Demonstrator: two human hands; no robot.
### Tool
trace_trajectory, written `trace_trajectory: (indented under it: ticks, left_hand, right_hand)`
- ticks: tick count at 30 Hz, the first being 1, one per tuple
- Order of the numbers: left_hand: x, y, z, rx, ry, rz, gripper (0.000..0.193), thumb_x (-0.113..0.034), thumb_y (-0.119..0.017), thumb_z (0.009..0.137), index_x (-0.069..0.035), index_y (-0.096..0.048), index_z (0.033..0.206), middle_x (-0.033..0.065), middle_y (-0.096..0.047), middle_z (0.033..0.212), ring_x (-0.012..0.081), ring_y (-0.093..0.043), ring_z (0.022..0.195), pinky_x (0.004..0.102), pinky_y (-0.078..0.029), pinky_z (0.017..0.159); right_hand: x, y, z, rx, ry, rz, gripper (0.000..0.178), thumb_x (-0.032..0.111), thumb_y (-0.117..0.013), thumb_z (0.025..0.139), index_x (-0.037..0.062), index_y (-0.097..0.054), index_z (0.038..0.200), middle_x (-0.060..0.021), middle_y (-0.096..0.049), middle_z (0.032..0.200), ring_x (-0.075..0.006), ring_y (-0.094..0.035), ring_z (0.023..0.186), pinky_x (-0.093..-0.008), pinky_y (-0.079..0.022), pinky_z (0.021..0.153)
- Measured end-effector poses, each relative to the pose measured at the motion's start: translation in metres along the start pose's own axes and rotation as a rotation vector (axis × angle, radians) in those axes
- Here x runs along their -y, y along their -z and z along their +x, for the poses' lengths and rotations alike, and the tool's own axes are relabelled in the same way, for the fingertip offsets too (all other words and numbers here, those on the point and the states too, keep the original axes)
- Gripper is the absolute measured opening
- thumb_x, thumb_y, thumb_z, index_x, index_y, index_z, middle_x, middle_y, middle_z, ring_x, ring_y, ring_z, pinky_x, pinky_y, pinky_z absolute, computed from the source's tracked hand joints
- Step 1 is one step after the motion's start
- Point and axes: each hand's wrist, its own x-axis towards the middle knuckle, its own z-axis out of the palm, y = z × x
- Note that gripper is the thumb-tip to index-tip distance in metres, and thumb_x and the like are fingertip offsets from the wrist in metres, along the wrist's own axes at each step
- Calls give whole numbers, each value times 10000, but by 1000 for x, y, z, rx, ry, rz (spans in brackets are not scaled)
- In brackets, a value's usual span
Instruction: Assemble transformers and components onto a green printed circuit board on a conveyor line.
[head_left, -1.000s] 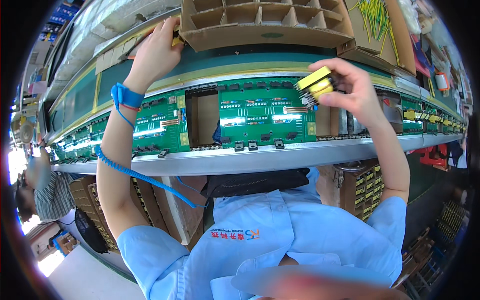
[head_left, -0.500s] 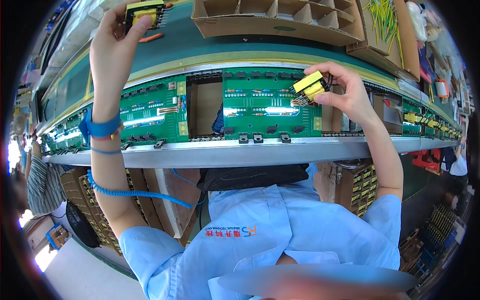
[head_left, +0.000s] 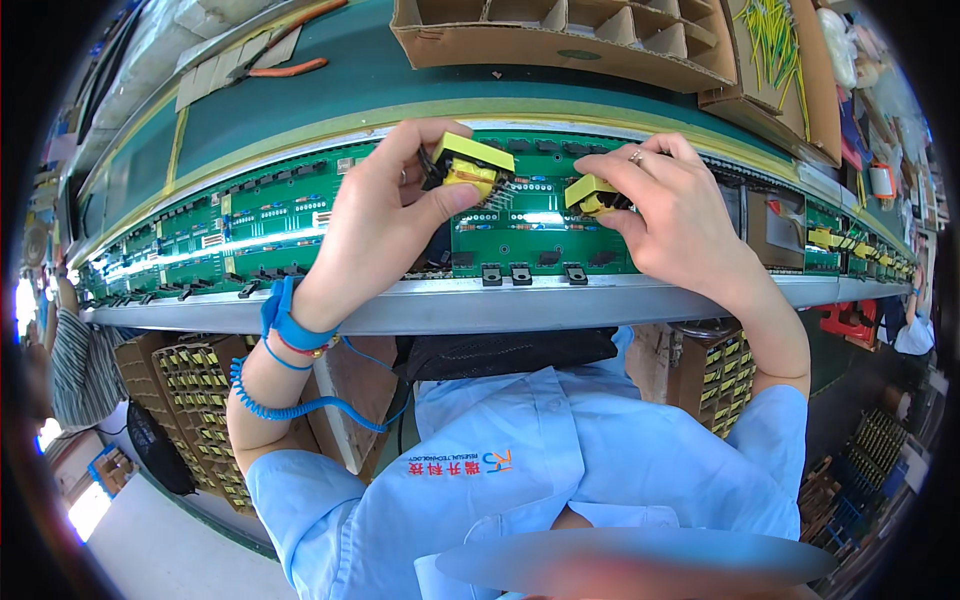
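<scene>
Pinched in my left hand (head_left: 385, 205) is a yellow-and-black transformer (head_left: 472, 166), tilted, its metal pins pointing down to the right. It hovers over the left part of a green circuit board (head_left: 520, 240). My right hand (head_left: 672, 205) grips a second yellow transformer (head_left: 592, 195) at the right part of the same board; its pins are hidden, and I cannot tell whether it touches the board. Small resistors and black components stand on the board. A blue wrist strap (head_left: 290, 312) with a coiled cord circles my left wrist.
More green boards (head_left: 200, 240) run left along the metal rail (head_left: 450, 305). Beyond it lie orange-handled pliers (head_left: 285, 69), a divided cardboard box (head_left: 560, 52) and a box of yellow-green wires (head_left: 772, 50). Trays of transformers (head_left: 205, 400) stand below the rail. Another person (head_left: 85, 370) is at far left.
My left hand has come down and right with its transformer, from the far left to above the board. My right hand has turned its transformer over and lowered it toward the board.
</scene>
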Motion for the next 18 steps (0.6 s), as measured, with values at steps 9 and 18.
trace_trajectory:
  ticks: [9,18]
  left_hand:
    - [12,-7,6,48,40,86,370,-53,-679,861,6,-528,1193,84,-655,935,92,-610,818,234,-504,713]
    - [14,-10,6,38,38,163,376,-64,-689,857,2,-533,1192,91,-663,894,89,-608,773,233,-499,672]
  right_hand:
    - [-7,6,18,179,77,-73,235,67,-679,681,15,-612,901,-118,-612,733,-290,-610,735,-373,-427,739]
    - [0,-4,10,105,122,-118,234,-1,-600,628,5,-595,862,-106,-566,697,-273,-590,680,-349,-422,685]
